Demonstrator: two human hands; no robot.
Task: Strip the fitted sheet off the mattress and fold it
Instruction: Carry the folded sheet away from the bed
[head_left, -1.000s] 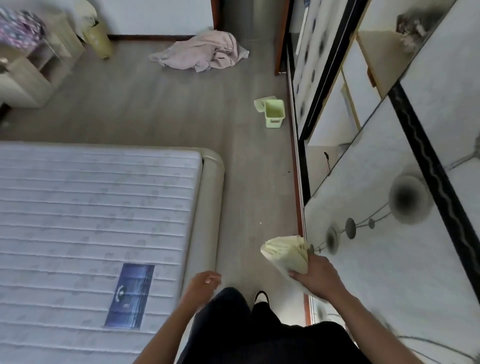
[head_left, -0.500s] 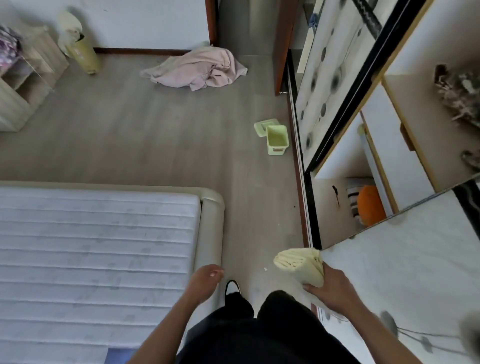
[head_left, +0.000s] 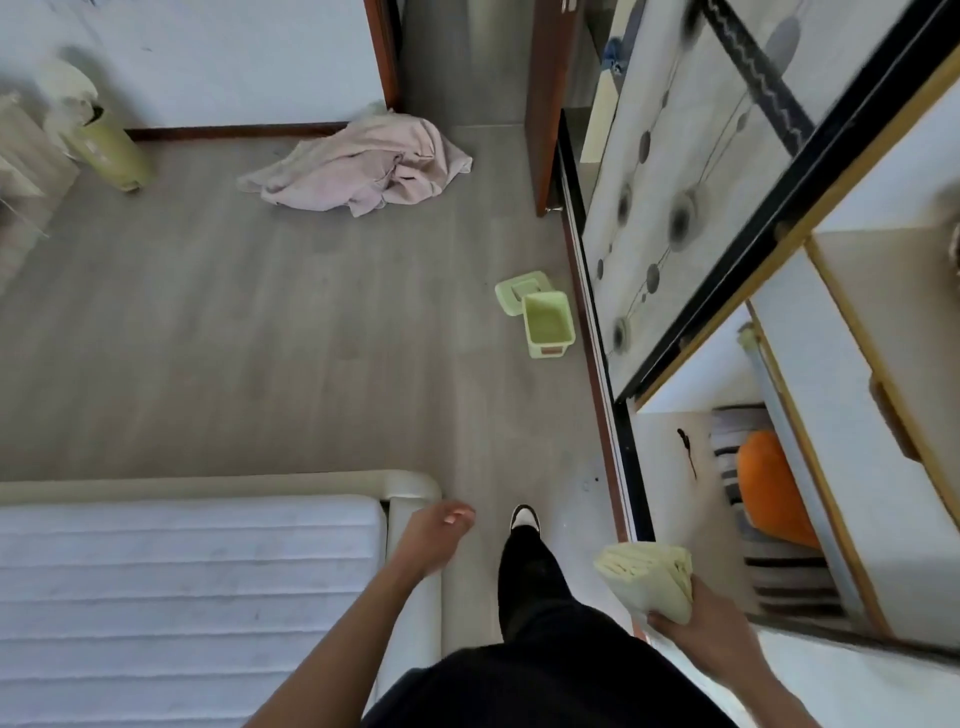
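Far left: we see a tall pale-green cylindrical bin (head_left: 111, 156) standing on the grey wood-look floor (head_left: 260, 332) by the white wall.
Mattress: the bare white quilted mattress (head_left: 182, 597) fills our lower left, set in a cream padded bed frame (head_left: 410, 493) — no sheet lies on it.
Back of the room: a crumpled pale-pink cloth (head_left: 363, 166) lies on the floor near the brown door frame.
Left hand: our left hand (head_left: 434, 535) hangs over the corner of the bed frame, fingers loosely curled, its grip holding nothing.
Legs: dark trousers (head_left: 530, 587) and one black-and-white shoe (head_left: 524, 518) show between our arms, the shoe planted on the floor just right of the bed frame.
Floor, centre right: a small light-green plastic box (head_left: 548, 325) sits open with its flat green lid (head_left: 519, 293) touching it at the back left, both close to the wardrobe's sliding track.
Fitted sheet: the folded pale-yellow fitted sheet (head_left: 649, 577) is a compact wad of stacked layers, carried in the air beside our right leg, well apart from the mattress.
Right hand: our right hand (head_left: 701, 629) has its grip closed on the sheet's rear end — fingers underneath.
Wardrobe: the white sliding-door wardrobe (head_left: 675, 156) with black dot-and-line pattern stands along the right; its open section shows a round orange cushion (head_left: 769, 488) lying on striped black-and-white fabric (head_left: 779, 571).
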